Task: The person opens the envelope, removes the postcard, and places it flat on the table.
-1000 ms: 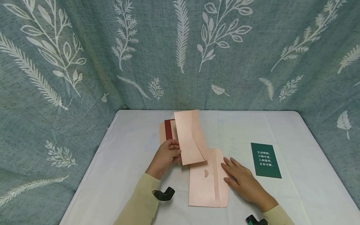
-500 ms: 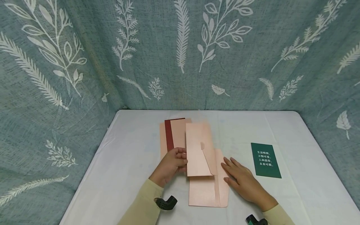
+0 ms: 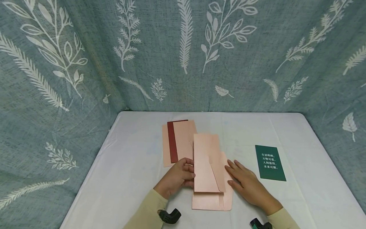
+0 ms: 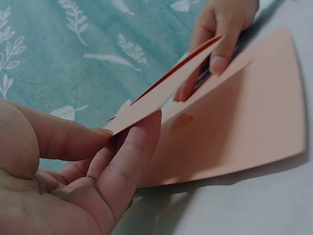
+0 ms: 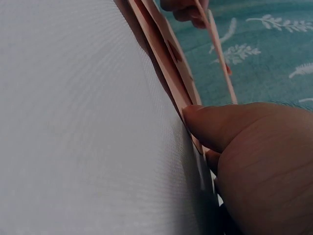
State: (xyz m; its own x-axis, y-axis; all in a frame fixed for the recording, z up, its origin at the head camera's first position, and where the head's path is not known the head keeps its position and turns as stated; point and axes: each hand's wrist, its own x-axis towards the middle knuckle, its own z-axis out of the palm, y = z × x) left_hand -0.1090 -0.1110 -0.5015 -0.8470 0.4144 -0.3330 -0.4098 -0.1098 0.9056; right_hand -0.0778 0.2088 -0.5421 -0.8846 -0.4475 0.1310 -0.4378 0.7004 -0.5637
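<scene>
My left hand (image 3: pixel 178 176) pinches the left edge of a pale pink envelope (image 3: pixel 207 165) between thumb and fingers. In the left wrist view this envelope (image 4: pixel 166 88) slants above a second pink envelope (image 4: pixel 244 117), its mouth edge gaping slightly. That second envelope (image 3: pixel 204 203) lies flat on the table, mostly covered in the head view, with its flap side to the right. My right hand (image 3: pixel 248 183) rests at its right edge, fingers extended. In the right wrist view the right thumb (image 5: pixel 215 122) touches the lower envelope's edge.
Further back on the left, a pink envelope (image 3: pixel 184 136) overlaps a dark red piece (image 3: pixel 172 143), with more pink paper (image 3: pixel 166 149) beneath. A green card (image 3: pixel 270 163) with white writing lies right of my right hand. A leaf-patterned curtain (image 3: pixel 160 63) surrounds the white-covered table (image 3: pixel 114 190).
My left hand has brought the upper envelope nearer and to the right, straightening it over the lower one and uncovering the stack behind. The right hand has stayed in place.
</scene>
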